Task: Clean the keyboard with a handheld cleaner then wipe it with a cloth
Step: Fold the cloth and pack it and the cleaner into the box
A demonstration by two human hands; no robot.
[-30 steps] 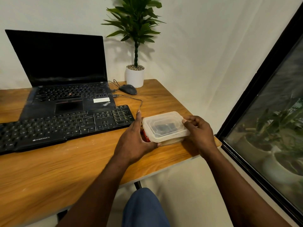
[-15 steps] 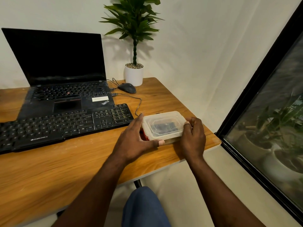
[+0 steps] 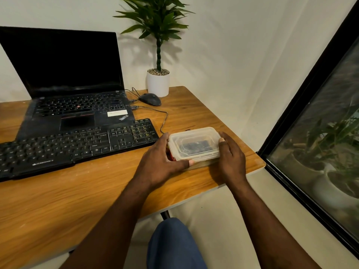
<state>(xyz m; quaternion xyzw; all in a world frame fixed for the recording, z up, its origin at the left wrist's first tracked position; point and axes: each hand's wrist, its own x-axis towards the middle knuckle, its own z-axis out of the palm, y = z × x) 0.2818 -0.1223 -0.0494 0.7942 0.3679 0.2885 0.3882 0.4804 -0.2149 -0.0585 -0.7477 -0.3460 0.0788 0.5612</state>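
Note:
A clear plastic lidded box [image 3: 194, 145] with dark things inside sits near the desk's right front corner. My left hand [image 3: 162, 162] grips its left end, thumb along the front edge, and a red object shows just under that hand. My right hand [image 3: 231, 158] holds the box's right end, thumb on the lid. The black external keyboard [image 3: 73, 146] lies flat to the left of the box, just apart from my left hand. No cleaner or cloth is plainly visible.
An open black laptop [image 3: 73, 78] stands behind the keyboard on the wooden desk [image 3: 77, 195]. A black mouse [image 3: 150, 99] with its cable and a potted plant [image 3: 158, 82] sit at the back. A dark-framed window [image 3: 310, 133] is on the right.
My right hand slid from the box's far right corner to its right end. The box and my left hand stayed in place.

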